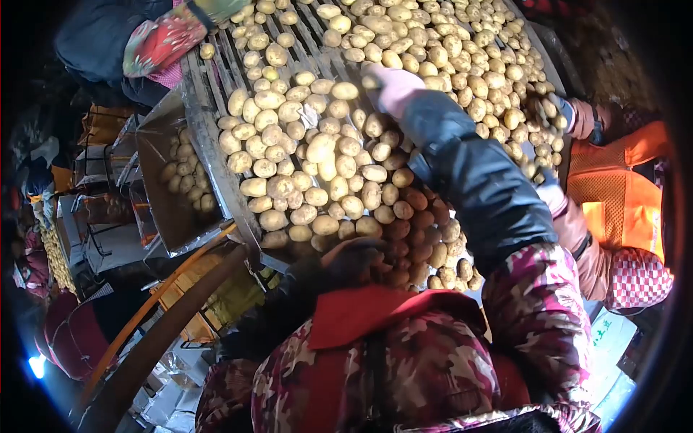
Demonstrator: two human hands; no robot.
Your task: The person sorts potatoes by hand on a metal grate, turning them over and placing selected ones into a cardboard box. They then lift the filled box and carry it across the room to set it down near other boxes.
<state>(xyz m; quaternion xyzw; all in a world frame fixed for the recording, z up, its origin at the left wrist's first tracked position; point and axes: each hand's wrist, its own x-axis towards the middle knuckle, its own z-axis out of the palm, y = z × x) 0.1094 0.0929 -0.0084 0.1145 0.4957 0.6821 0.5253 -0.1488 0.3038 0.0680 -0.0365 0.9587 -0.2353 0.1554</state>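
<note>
Many potatoes (339, 166) lie spread over a slatted sorting table (307, 32) in front of me. My right hand (395, 88), in a pink glove, reaches out across the middle of them, its fingertips low over the potatoes. Its fingers are blurred, and I cannot tell whether they hold a potato. Close to my body, my left hand (354, 256) is in shadow at the near edge of the potatoes, its fingers mostly hidden in the dark. A small pale scrap (310, 115) lies among the potatoes between the slats and my right arm.
An open box (162, 209) with potatoes in it stands left of the table. An orange bar (155, 296) slants up beside it. A person in an orange vest (613, 187) works at the right; another person's patterned sleeve (162, 43) is at the upper left. White cartons (610, 339) stand lower right.
</note>
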